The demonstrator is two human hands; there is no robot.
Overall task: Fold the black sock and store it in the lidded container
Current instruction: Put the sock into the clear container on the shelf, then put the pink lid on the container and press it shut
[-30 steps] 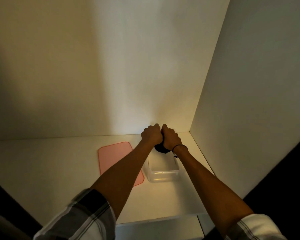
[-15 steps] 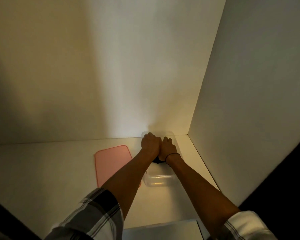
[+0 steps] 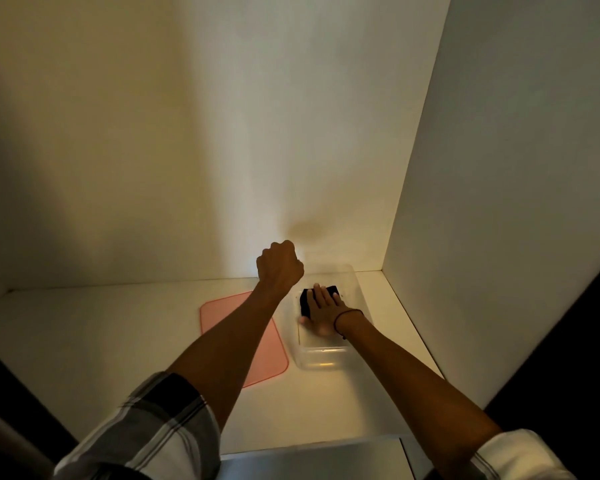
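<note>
The folded black sock [image 3: 306, 299] lies inside the clear plastic container [image 3: 321, 362], towards its far end. My right hand [image 3: 323, 306] rests flat on the sock with its fingers spread, pressing it down, and covers the sock's middle. My left hand [image 3: 279, 266] hangs above the shelf to the left of the container, curled into a fist with nothing visible in it. The pink lid [image 3: 267, 362] lies flat on the shelf to the left of the container, partly hidden under my left forearm.
The white shelf [image 3: 101, 334] is boxed in by a back wall [image 3: 187, 150] and a right side wall [image 3: 499, 202] close to the container. The shelf's front edge [image 3: 309, 448] runs below my forearms. The light is dim.
Both hands held the sock together above the container. The sock now lies inside it under my flat right hand, and my left hand has lifted away to the left as a fist.
</note>
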